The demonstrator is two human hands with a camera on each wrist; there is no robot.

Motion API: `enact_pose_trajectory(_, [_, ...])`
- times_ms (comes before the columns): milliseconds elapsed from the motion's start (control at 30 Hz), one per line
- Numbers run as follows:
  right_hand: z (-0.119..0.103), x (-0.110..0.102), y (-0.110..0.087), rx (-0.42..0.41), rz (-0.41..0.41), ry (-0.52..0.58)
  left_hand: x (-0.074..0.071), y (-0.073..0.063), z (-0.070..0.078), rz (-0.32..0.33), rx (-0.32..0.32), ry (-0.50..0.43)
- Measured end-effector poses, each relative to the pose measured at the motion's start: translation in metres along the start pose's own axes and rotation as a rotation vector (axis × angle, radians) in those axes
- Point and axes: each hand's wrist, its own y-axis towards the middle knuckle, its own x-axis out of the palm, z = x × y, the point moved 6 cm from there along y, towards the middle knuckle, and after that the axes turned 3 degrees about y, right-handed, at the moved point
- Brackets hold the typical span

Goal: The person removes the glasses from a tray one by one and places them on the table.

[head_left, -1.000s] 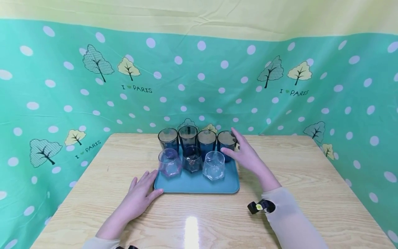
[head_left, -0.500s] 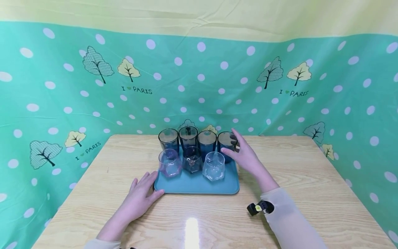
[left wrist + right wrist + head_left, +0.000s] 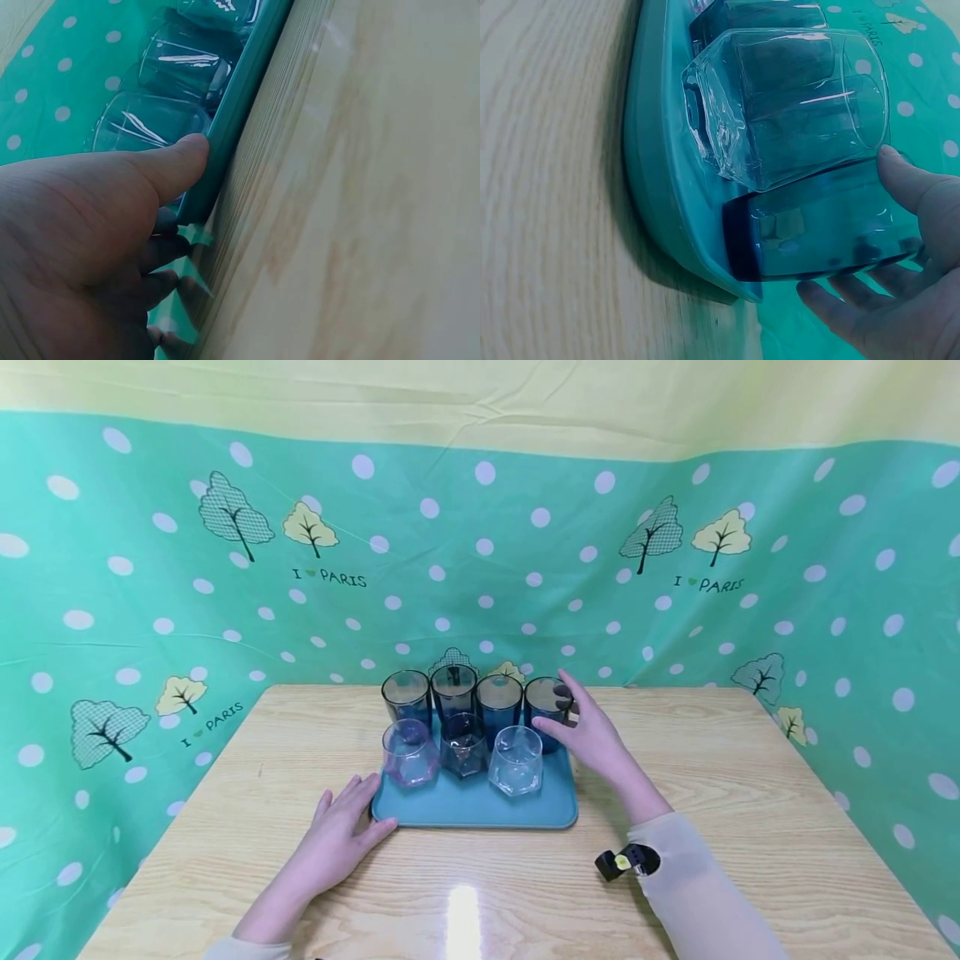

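Note:
A blue tray (image 3: 480, 810) carries two rows of upright glasses. At the right end of its back row, my right hand (image 3: 592, 739) grips a dark blue drinking glass (image 3: 542, 703), thumb on the near side and fingers round the far side. In the right wrist view, that glass (image 3: 817, 225) stands close behind a clear faceted glass (image 3: 787, 105), its base on the tray. My left hand (image 3: 337, 839) holds the tray's front left corner. The left wrist view has the thumb (image 3: 184, 157) against the tray rim (image 3: 240, 97), with the other fingers bent round the corner, partly in shadow.
Three more dark glasses (image 3: 454, 693) fill the back row. In front stand a purple-tinted glass (image 3: 410, 762), a grey one (image 3: 463, 753) and the clear one. Wooden table (image 3: 712, 793) surrounds the tray, and a green dotted cloth (image 3: 480, 602) hangs close behind.

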Motion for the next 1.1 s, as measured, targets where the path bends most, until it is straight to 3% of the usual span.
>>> enact_pose_trajectory(633, [0.003,-0.008,-0.001,0.038,0.064,-0.043,0.001,0.0,-0.002,-0.002,-0.01,-0.007])
enact_pose_trajectory(1100, [-0.008,-0.027,-0.003,0.026,0.143,-0.017,0.001,0.0,-0.002,0.004,-0.005,0.005])
